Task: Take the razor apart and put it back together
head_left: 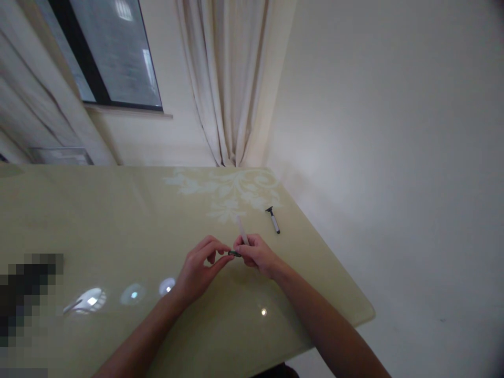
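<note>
Between thumb and forefinger, my left hand (pixel 202 262) pinches one end of a small dark oblong piece (pixel 234 253). Its kind is too small to make out. My right hand (pixel 255 254) is closed round a pale, thin, translucent strip (pixel 242 231) that points away from me. Its fingertips also meet the right end of the dark piece, so both hands are close together above the table. A razor (pixel 274 220) with a grey handle and black head lies just beyond my right hand, touched by neither hand.
The glossy pale-green table (pixel 118 220) has a white floral pattern near its far edge and shows light reflections. Its right edge runs beside a white wall (pixel 374 157). Curtains (pixel 228 79) and a window (pixel 114 52) stand behind. A blurred-out dark patch lies at far left.
</note>
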`<state>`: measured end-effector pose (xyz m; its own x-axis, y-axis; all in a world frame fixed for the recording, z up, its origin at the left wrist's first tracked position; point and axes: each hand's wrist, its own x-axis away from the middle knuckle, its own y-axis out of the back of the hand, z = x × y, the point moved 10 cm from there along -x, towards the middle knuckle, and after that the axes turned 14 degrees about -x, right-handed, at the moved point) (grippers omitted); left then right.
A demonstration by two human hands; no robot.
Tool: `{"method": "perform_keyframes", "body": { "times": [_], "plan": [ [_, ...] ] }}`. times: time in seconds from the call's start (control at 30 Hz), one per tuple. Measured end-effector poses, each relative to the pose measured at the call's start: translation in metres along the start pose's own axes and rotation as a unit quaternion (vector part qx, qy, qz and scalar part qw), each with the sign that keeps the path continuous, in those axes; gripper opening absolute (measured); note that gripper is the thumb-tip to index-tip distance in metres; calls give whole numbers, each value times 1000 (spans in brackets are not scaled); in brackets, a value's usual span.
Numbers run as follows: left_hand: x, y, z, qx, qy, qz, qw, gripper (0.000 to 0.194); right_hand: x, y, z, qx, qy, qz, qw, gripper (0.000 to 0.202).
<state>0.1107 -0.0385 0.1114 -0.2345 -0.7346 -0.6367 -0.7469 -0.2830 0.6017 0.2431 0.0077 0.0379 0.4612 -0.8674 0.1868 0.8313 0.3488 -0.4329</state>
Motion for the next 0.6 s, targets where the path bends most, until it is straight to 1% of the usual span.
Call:
{"method": "perform_keyframes", "body": {
  "times": [0.1, 0.23, 0.33, 0.43, 0.5, 0.57, 0.6],
  "plan": [
    [1, -1, -1, -2, -1, -1, 1000, 9, 1, 0, 1, -13, -3, -6, 1000, 28],
    [4, 1, -6, -8, -16, -20, 1000, 4, 1, -2, 0, -26, -6, -3, 1000, 31],
    [6, -2, -8, -1, -15, -23, 1000, 5, 0, -2, -3, -24, -3, -6, 1000, 33],
    [7, -6, 0, 7, 27, -17, 999, 15, 0, -2, -4, -4, 3, -4, 1000, 33],
    [7, -11, 4, 17, 48, -1, 999, 26, 1, -5, -3, 14, 8, 1, 1000, 32],
    [7, -16, 4, 27, 45, 23, 998, 37, 3, -8, -1, 35, 15, 12, 999, 30],
    [6, -19, 3, 30, 41, 32, 998, 39, 4, -10, 0, 42, 19, 18, 999, 29]
  ]
}}
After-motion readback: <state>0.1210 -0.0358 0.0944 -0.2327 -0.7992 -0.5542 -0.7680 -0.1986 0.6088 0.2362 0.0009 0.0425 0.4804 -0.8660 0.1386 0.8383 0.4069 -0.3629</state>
